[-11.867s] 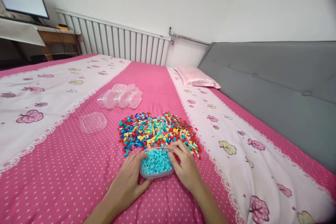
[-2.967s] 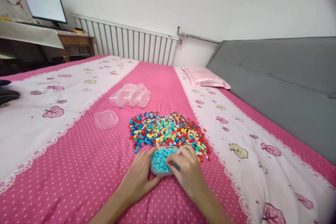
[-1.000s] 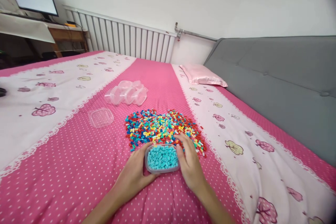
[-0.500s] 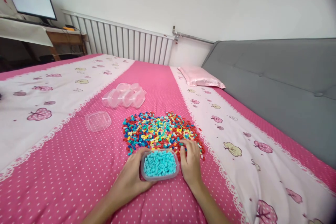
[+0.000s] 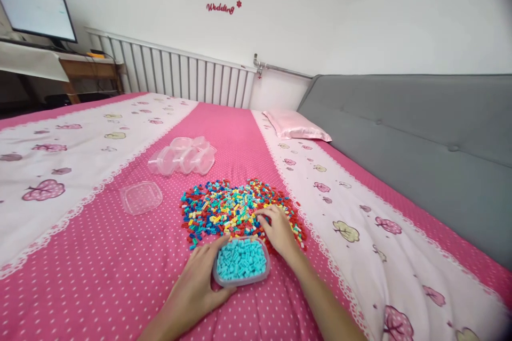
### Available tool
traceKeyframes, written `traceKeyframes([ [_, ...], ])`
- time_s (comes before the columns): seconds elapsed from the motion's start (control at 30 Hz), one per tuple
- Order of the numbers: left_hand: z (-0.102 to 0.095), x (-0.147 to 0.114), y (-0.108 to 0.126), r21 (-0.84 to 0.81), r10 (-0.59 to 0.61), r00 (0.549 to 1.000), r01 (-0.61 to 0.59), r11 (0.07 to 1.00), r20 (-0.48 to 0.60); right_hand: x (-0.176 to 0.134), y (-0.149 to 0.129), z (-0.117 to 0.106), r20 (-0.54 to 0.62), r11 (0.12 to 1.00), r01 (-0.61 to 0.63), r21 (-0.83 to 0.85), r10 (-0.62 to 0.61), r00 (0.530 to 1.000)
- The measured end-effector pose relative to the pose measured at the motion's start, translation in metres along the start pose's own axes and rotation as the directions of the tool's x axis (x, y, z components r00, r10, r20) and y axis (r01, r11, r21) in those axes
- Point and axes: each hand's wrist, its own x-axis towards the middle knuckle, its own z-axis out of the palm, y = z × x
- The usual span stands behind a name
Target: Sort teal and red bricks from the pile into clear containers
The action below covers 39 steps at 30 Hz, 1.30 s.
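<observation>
A small clear plastic container (image 5: 241,261) full of turquoise building bricks rests on the pink bedspread. My left hand (image 5: 202,277) grips it from the left, fingers along the far side and thumb at the near corner. Just beyond lies a loose pile of multicoloured building bricks (image 5: 224,208), red, yellow, blue, green, white and turquoise. My right hand (image 5: 279,232) is over the right part of this pile, thumb and forefinger brought close together among the bricks. Whether a brick is between those fingertips is too small to make out.
A clear plastic lid (image 5: 142,197) lies flat left of the pile. Several clear containers (image 5: 182,157) are grouped behind it. Farther off are a pink pillow (image 5: 296,125), a grey headboard (image 5: 400,138), a white radiator (image 5: 172,66) and a monitor (image 5: 38,13) on a desk.
My right hand has moved from beside the container forward and left onto the pile. My left hand still holds the container. The camera view has tilted up slightly, showing more wall.
</observation>
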Motion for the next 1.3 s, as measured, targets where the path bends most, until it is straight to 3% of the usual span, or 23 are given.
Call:
traceKeyframes([
  [0.1, 0.002, 0.0, -0.001, 0.0, 0.005, 1.0, -0.005, 1.0, -0.006, 0.021, -0.009, 0.01, 0.101, 0.998, 0.027, -0.059, -0.021, 0.995],
  [0.23, 0.004, -0.001, -0.001, -0.007, 0.005, 1.0, -0.005, 1.0, -0.014, 0.031, -0.019, 0.02, 0.15, 0.993, 0.021, -0.117, -0.004, 0.989],
  [0.5, 0.005, -0.002, 0.002, -0.029, -0.007, 1.0, 0.007, 1.0, -0.012, 0.028, -0.019, 0.002, 0.136, 0.999, 0.021, 0.029, -0.025, 0.99],
  [0.73, 0.001, 0.0, 0.007, -0.018, 0.007, 1.0, -0.007, 1.0, -0.024, -0.006, -0.023, -0.027, 0.135, 0.953, 0.024, 0.303, -0.068, 0.989],
  [0.9, -0.001, 0.0, 0.008, -0.001, 0.024, 1.0, -0.024, 1.0, -0.018, -0.037, -0.04, -0.037, 0.122, 0.911, 0.044, 0.411, -0.103, 0.987],
  [1.13, -0.004, 0.001, 0.009, 0.006, 0.039, 0.999, -0.039, 0.999, 0.012, -0.051, -0.076, -0.032, 0.124, 0.981, 0.083, 0.175, -0.106, 0.987],
  [1.3, -0.005, 0.002, 0.012, -0.006, 0.027, 0.999, -0.026, 1.0, 0.038, -0.056, -0.082, -0.029, 0.109, 0.994, 0.077, 0.076, -0.085, 0.99],
])
